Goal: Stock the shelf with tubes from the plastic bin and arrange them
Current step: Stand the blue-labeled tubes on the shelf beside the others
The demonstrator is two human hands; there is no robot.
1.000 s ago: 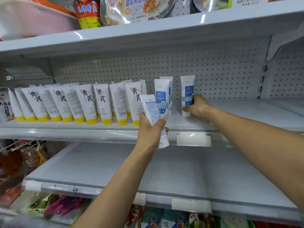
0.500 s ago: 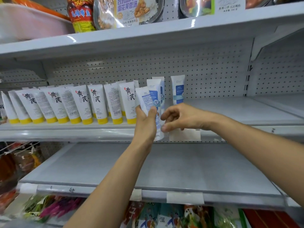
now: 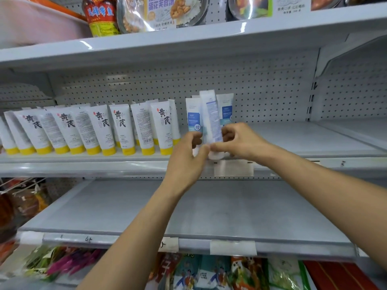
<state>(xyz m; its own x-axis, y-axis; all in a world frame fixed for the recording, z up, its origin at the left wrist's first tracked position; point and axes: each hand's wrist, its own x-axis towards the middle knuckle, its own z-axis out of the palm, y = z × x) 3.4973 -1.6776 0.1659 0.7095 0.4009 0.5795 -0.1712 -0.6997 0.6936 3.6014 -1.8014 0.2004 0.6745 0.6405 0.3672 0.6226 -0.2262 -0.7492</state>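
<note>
A white tube with a blue label [image 3: 211, 120] is held upright, cap down, just above the front edge of the middle shelf [image 3: 303, 141]. My left hand [image 3: 188, 158] grips its lower left side and my right hand [image 3: 240, 143] pinches its lower right side. Behind it stand two matching blue-label tubes, one on the left [image 3: 192, 116] and one on the right [image 3: 226, 109]. A row of several white tubes with yellow caps [image 3: 88, 130] fills the shelf to the left. The plastic bin is out of view.
The top shelf [image 3: 188, 38] carries a red jar [image 3: 100, 15] and packaged meals [image 3: 159, 11]. A bare grey shelf [image 3: 188, 210] lies below my arms. Snack bags [image 3: 209, 273] sit on the lowest level. A pegboard back panel [image 3: 261, 84] closes the rear.
My right hand left the shelved tube and came over to the tube in my left hand. The tube rose from a tilt to upright, closer to the shelved blue tubes.
</note>
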